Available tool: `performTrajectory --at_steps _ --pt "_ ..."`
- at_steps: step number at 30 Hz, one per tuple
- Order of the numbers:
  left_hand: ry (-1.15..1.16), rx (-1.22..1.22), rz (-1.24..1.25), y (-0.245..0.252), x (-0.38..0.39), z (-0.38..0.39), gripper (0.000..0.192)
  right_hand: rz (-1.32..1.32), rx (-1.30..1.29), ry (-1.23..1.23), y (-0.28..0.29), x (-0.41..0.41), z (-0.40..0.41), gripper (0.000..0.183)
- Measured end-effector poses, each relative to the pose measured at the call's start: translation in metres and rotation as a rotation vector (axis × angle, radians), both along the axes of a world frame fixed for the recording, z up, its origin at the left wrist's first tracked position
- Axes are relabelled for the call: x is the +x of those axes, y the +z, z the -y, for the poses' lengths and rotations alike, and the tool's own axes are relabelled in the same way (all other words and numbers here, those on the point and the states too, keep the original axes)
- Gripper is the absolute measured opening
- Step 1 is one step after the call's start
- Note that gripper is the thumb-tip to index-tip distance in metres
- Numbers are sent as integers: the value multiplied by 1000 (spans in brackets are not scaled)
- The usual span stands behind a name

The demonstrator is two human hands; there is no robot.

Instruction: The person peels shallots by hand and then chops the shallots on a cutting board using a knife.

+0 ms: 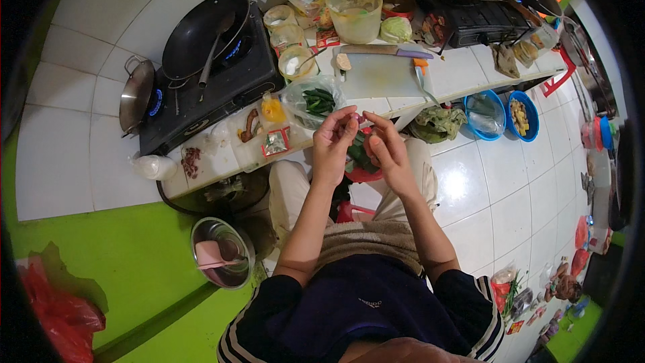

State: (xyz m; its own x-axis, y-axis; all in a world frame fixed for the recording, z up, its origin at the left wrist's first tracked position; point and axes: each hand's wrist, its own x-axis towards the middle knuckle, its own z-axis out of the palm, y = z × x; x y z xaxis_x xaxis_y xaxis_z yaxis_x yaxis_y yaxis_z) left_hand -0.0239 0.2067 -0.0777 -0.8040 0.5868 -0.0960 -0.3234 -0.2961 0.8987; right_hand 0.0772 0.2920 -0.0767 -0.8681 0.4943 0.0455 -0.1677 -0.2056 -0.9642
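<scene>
My left hand pinches a small purple shallot between thumb and fingertips, above my lap. Close on its right is my right hand, with the index fingertip at the shallot and the thumb apart from it. Just beyond the left hand, a clear plastic bag of green chillies rests on the tiled counter. Below the hands, green leaves lie in a red container, partly hidden. A white cutting board behind them carries a knife and a pale cut piece.
Two lit burners on the black stove heat a wok and a steel pan. Near the board are a cabbage and plastic tub. Blue basins stand on the floor at right. A steel bowl holds a pink dipper.
</scene>
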Motion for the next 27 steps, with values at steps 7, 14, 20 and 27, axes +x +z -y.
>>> performTrajectory --at_steps 7,14,20,27 --pt "-46 -63 -105 -8 -1 3 22 -117 564 -151 -20 -11 -3 38" --pt "-106 76 177 -9 -2 -1 26 -23 -387 -122 -19 -9 -5 30" --pt "-109 181 381 -20 -9 2 23 217 -230 -168 -26 -6 -11 24" --pt "-102 164 443 -44 1 -5 9 201 260 -333 -46 -8 -17 16"
